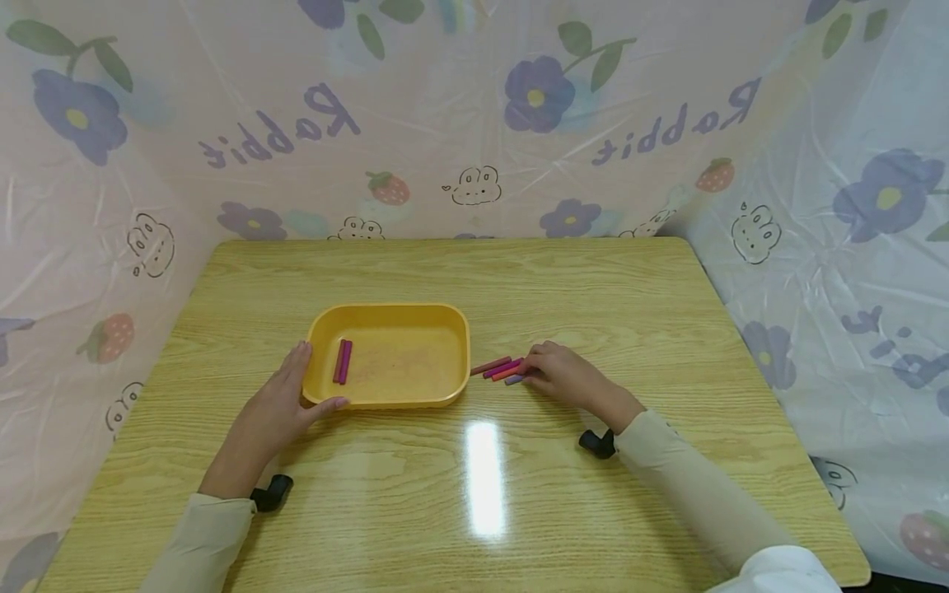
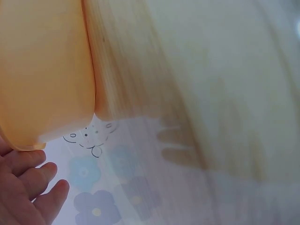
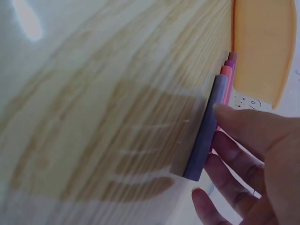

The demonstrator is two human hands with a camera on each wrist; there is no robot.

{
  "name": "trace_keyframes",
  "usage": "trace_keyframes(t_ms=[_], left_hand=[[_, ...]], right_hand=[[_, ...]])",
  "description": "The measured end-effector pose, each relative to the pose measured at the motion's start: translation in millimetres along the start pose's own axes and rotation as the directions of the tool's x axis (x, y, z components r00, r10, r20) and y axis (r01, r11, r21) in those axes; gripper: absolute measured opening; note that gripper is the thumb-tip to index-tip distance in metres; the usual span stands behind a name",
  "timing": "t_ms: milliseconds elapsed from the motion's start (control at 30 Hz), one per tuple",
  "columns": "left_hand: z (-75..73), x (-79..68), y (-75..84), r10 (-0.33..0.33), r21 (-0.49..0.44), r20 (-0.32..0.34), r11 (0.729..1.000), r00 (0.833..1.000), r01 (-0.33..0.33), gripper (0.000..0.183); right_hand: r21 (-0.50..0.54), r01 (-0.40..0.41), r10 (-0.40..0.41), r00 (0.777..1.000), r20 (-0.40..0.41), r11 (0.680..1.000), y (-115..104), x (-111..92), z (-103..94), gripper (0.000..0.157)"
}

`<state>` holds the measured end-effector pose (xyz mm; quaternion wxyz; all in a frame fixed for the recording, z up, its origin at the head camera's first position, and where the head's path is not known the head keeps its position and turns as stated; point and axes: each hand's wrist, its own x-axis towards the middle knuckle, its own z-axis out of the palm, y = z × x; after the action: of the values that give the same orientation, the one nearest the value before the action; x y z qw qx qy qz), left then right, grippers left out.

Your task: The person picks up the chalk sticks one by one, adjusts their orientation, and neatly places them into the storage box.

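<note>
A shallow yellow tray (image 1: 393, 403) sits left of centre on the table. Two slim crayon-like sticks (image 1: 343, 362), brownish and magenta, lie side by side at its left end. My left hand (image 1: 274, 403) holds the tray's near left corner, thumb along the front rim and fingers at the left side. Just right of the tray, several similar sticks (image 1: 498, 368) in brown, magenta, red-orange and grey-purple lie close together. My right hand (image 1: 567, 376) pinches at their right ends. In the right wrist view its thumb is on the grey-purple stick (image 3: 206, 126), fingers beyond it.
The wood-grain table (image 1: 385, 511) has a bright light reflection near its front. A patterned sheet (image 1: 474, 123) with flowers and rabbits hangs behind the table and along both sides. A black wrist mount (image 1: 597, 444) sits under the right wrist, another (image 1: 272, 493) at the left.
</note>
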<state>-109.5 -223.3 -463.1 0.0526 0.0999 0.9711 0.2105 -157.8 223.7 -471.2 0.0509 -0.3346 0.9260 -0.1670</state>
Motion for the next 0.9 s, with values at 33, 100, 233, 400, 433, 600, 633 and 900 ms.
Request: trace_keyframes(t_ms=[33,100,233,400,433,600,633,900], left_hand=[[0.0,0.0,0.0,-0.001,0.000,0.000,1.000,1.000,0.001,0.112],[-0.1,0.0,0.1,-0.002,0.001,0.000,1.000,1.000,0.002,0.112],[-0.3,0.0,0.0,-0.002,0.001,-0.001,1.000,1.000,0.002,0.112],[-0.2,0.1,-0.1,-0.005,-0.004,0.005,1.000,1.000,0.005,0.112],[-0.4,0.0,0.2,-0.004,-0.004,0.004,1.000,1.000,0.004,0.112],[-0.1,-0.2,0.3,-0.005,0.002,0.001,1.000,1.000,0.005,0.111],[-0.3,-0.3,0.6,-0.005,0.003,0.001,1.000,1.000,0.005,0.111],[-1.4,-0.5,1.5,-0.001,0.006,0.012,1.000,1.000,0.001,0.112]], right_hand=[[-0.002,0.003,-0.003,1.000,-0.001,1.000,-0.1,0.2,0.2,0.016],[-0.004,0.008,-0.008,1.000,-0.004,1.000,-0.6,-0.1,-0.2,0.017],[0.006,0.017,-0.017,1.000,-0.008,1.000,-1.7,-0.7,-1.3,0.018],[0.031,0.015,-0.015,1.000,0.017,0.999,-2.1,-1.5,-2.3,0.017],[0.038,0.014,-0.015,1.000,0.024,0.999,-1.9,-1.6,-2.2,0.017],[0.068,-0.005,0.001,0.998,0.060,0.998,-0.8,-1.2,-0.9,0.015],[0.070,-0.009,0.004,0.998,0.064,0.997,-0.7,-1.1,-0.6,0.014],[0.120,-0.054,0.043,0.995,0.091,0.991,-0.9,-1.4,-1.4,0.013]])
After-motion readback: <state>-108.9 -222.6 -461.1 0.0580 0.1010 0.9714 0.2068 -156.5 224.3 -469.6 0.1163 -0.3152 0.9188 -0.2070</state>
